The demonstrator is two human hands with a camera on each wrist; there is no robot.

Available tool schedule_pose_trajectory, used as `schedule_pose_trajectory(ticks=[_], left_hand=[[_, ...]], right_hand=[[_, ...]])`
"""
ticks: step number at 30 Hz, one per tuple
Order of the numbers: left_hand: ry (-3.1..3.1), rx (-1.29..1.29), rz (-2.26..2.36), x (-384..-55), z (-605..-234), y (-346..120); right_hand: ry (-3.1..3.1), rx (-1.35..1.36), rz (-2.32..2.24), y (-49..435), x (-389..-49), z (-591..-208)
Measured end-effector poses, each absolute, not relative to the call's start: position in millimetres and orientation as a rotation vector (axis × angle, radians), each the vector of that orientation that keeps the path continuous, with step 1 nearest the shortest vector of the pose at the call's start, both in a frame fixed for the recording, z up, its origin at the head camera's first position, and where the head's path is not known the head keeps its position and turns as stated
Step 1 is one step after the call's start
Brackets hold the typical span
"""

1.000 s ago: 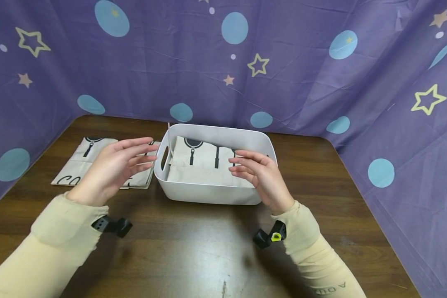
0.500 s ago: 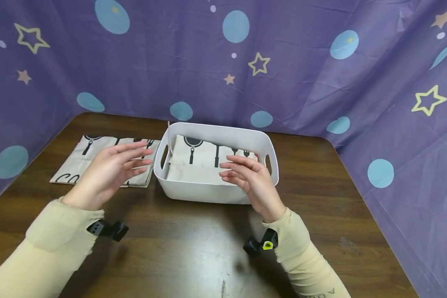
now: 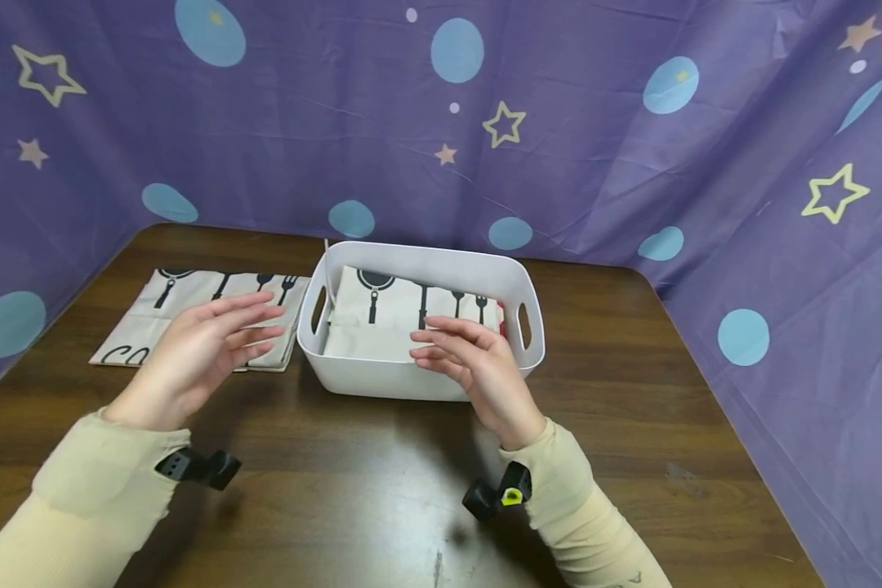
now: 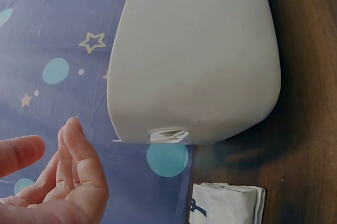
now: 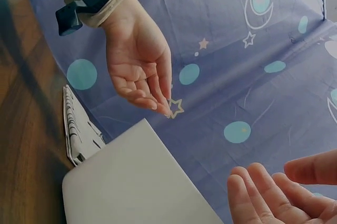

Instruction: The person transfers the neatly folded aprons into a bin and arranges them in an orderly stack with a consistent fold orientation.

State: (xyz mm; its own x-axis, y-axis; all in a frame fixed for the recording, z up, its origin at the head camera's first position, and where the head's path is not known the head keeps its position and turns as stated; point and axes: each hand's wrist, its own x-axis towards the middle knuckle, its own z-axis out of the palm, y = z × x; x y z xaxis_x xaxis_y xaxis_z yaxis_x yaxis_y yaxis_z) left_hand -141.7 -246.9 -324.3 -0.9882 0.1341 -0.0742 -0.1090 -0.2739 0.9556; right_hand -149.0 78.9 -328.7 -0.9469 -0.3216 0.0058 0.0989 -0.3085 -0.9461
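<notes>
My left hand (image 3: 198,351) hovers with relaxed fingers and holds nothing; it overlaps a folded white cloth (image 3: 213,298) printed with black kitchen utensils, on the table's left side. My right hand (image 3: 481,371), also relaxed and holding nothing, is raised before the front right of a white plastic basket (image 3: 382,380). Inside the basket lies another folded cloth (image 3: 371,339) with a similar utensil print, its right part hidden behind my right hand. The left wrist view has the basket's end wall (image 4: 195,66) with its handle slot, and my left fingers (image 4: 84,155) apart from it.
A brown wooden table (image 3: 617,392) bears everything. Purple curtains (image 3: 581,139) with stars and blue ovals hang behind it and along both sides. A thin pale strip (image 3: 328,273) stands up at the basket's left end. Each wrist wears a black camera strap (image 3: 198,467).
Both hands have drawn slightly left and down toward me, the right one away from the basket's right end. The cloths and the basket stay in place; the head view has shifted slightly.
</notes>
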Motion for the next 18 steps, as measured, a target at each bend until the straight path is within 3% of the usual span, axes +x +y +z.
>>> schedule_pose_trajectory(ticks=[18], left_hand=[[1.715,-0.054,2.432,-133,-343,-270]], right_hand=[[1.623,-0.375,-2.265,63,-138,-339]])
